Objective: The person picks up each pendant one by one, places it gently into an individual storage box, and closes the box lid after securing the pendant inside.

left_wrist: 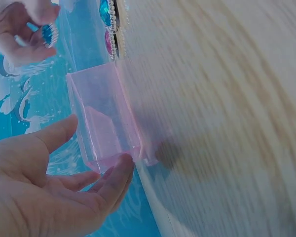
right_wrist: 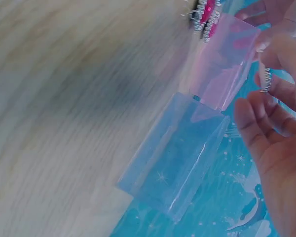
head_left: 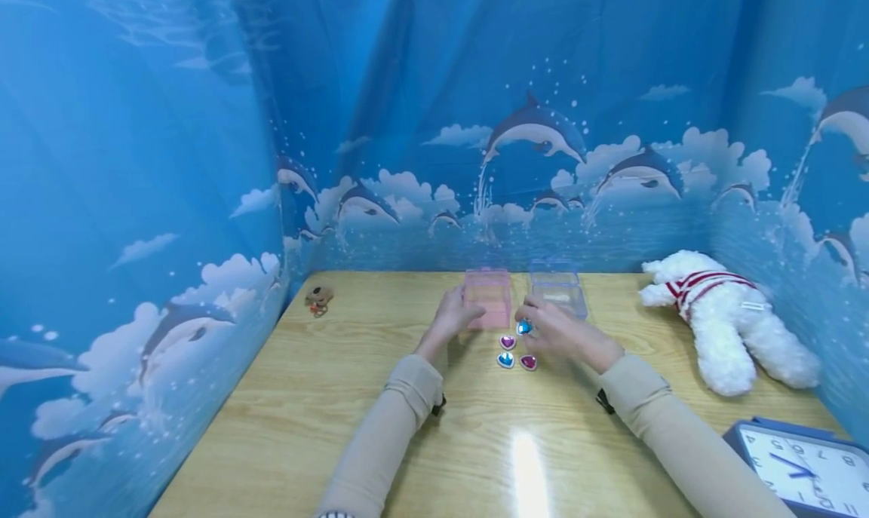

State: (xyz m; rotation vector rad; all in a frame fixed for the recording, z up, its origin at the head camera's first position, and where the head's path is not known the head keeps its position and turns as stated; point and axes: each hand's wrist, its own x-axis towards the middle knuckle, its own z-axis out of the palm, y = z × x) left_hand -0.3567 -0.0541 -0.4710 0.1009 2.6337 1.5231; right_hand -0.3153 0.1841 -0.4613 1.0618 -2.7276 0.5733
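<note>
Above the table beside the boxes, my right hand (head_left: 551, 328) pinches a blue gem (head_left: 523, 327) with a silver beaded rim between thumb and fingers. The gem shows edge-on in the right wrist view. My left hand (head_left: 456, 314) holds the left side of a see-through pink plastic box (head_left: 498, 316), thumb at one side and fingers at another. That box's lid stands open at the back. A purple heart gem (head_left: 507, 342), a blue gem (head_left: 505, 360) and a dark red gem (head_left: 528, 362) lie on the table in front. A clear bluish box (head_left: 577, 299) stands behind my right hand, its lid raised.
A white plush toy (head_left: 723, 322) with a red-striped garment lies at the right. A clock (head_left: 804, 465) sits at the near right corner. A small brown figure (head_left: 318, 299) is at the far left of the wooden table (head_left: 326, 412). A dolphin-print curtain (head_left: 407, 126) surrounds it.
</note>
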